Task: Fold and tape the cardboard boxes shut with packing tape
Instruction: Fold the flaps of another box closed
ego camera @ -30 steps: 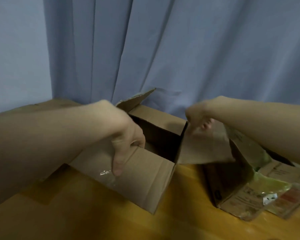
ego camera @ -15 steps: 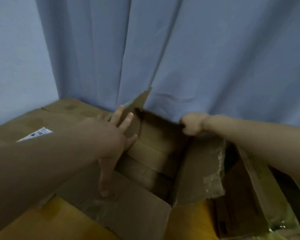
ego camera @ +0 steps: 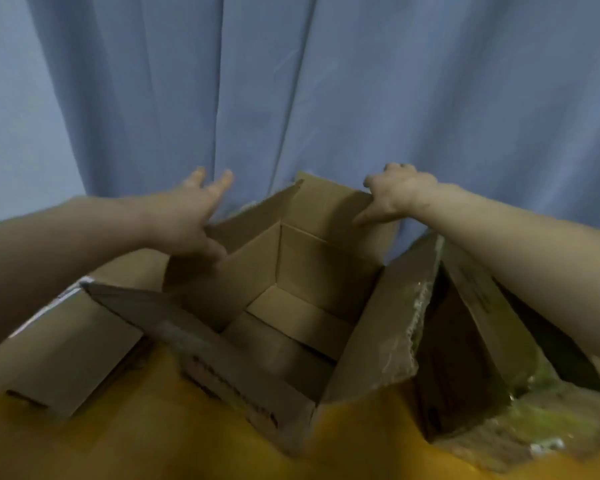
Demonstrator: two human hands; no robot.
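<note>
Standing open on the bench point(ego camera: 146, 445), the box point(ego camera: 291, 306) sits straight ahead of me, close to the curtain point(ego camera: 326, 81), with a second box point(ego camera: 465, 341) just beside it on the right and flat cardboard point(ego camera: 66, 341) on the left. It is empty, so I judge it light and likely to slide or tip if I push on one side only. The board looks stiff across the panels but should give at the creases, and it is worn, so each flap ought to be bent at its score line rather than yanked. The right flap point(ego camera: 378, 323) has torn old tape point(ego camera: 414, 306) along its edge and looks weak there; I would take flaps at the middle of the free edge, not by a corner. My right hand point(ego camera: 395, 195) has its fingers curled over the top edge of the far flap point(ego camera: 326, 202), thumb on the inner face, holding it upright. My left hand point(ego camera: 187, 216) is spread with straight fingers, its thumb side resting against the left flap point(ego camera: 250, 220); it grips nothing. Half a second ago the left hand lay lower, against the near left wall, and the right hand was bunched at the far right corner. Now both are up at the far flaps, and I look deeper into the box, so its bottom flaps show.
</note>
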